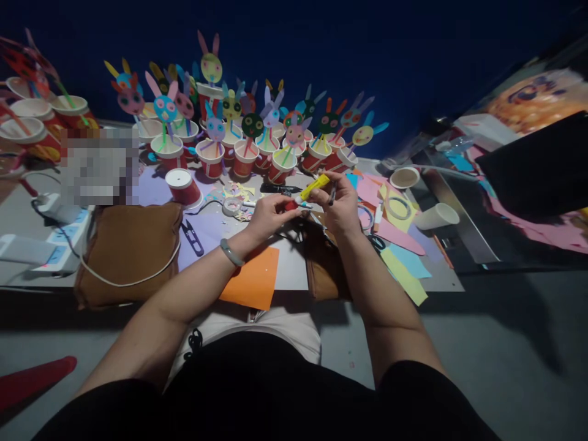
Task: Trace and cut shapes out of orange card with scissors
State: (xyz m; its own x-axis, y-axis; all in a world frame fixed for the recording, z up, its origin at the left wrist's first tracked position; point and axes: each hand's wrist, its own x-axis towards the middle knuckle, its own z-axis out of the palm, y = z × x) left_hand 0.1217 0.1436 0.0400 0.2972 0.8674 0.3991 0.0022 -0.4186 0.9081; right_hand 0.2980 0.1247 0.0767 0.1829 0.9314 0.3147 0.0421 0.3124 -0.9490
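Note:
Above the table's middle, my left hand (271,215) has its fingers closed on a small red piece (291,205). A yellow tube (315,188) with a pale tip slants down toward that piece, pinched by my right hand (339,202). A dark, slim item (332,195) also shows between the fingers of my right hand. The tube's tip is close to the red piece; whether they touch is unclear. Beneath my left forearm lies an orange sheet (257,278).
Red paper cups with rabbit-faced figures (211,162) stand along the back. Brown pads (131,251), black snips (192,237), a power strip (68,245), tape rolls (399,208) and coloured paper (404,275) lie around. An upturned cup (184,188) stands left of my hands.

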